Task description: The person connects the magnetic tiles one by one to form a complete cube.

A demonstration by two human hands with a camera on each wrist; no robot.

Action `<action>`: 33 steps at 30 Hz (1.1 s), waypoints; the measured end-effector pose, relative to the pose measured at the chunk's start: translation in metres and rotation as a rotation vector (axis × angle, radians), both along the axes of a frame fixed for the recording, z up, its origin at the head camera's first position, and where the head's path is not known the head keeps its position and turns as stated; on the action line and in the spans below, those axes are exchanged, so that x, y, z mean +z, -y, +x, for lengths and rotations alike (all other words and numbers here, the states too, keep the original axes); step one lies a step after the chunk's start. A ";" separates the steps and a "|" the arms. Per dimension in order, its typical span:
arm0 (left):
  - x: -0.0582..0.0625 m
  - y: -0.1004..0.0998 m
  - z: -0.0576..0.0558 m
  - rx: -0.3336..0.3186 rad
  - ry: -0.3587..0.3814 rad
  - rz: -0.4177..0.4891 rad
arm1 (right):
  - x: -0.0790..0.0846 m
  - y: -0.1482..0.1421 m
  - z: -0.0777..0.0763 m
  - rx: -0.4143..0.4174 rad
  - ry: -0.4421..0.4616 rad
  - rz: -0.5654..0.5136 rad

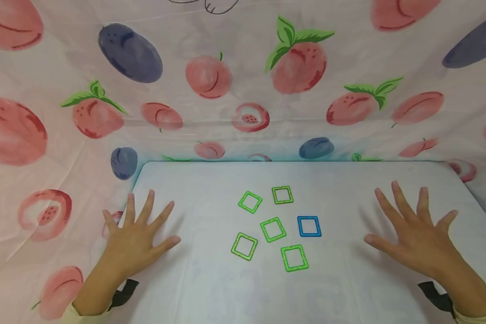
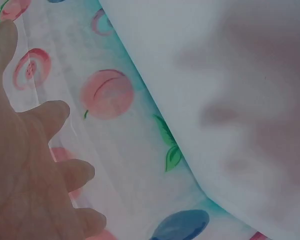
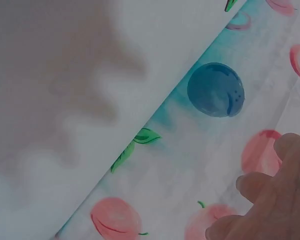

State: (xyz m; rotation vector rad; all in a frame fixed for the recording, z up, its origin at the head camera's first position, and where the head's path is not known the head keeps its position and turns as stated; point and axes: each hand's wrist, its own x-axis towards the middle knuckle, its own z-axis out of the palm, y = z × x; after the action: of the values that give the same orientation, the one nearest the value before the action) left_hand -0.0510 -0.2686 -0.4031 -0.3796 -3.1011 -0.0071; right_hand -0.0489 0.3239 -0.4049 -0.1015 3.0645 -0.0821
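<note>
Both hands are spread over the white table (image 1: pixel 210 288), one at each side, and neither holds anything. My left hand (image 1: pixel 135 243) has its fingers fanned out near the table's left edge. On the other side my right hand (image 1: pixel 419 243) is spread the same way. Between them lie several flat square frames: a blue square frame (image 1: pixel 309 226) on the right, and green ones, among them a green square frame (image 1: pixel 273 229) in the middle and another green frame (image 1: pixel 294 258) nearest me. The wrist views show fingers (image 2: pixel 77 174) and a shadow on the table, with no frames in sight.
A cloth printed with fruit (image 1: pixel 178 40) hangs behind the table and continues down its left and right sides. Dark straps (image 1: pixel 123 293) show at both wrists. The table's far edge runs straight behind the square frames.
</note>
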 end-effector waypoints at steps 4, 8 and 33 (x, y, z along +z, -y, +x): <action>-0.002 -0.004 -0.001 0.001 0.022 0.007 | -0.001 0.001 -0.001 0.020 0.003 -0.010; -0.006 -0.010 -0.001 -0.006 0.036 0.041 | -0.002 0.005 -0.001 0.044 -0.004 -0.044; -0.035 -0.113 0.002 -0.071 0.068 0.337 | -0.023 0.090 -0.036 0.302 0.011 -0.314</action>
State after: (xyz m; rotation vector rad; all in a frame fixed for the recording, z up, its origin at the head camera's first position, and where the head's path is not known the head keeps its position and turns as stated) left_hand -0.0489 -0.1557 -0.4379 -0.4820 -3.0658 -0.5458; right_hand -0.0850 0.2342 -0.4279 -0.5741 2.9575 -0.5393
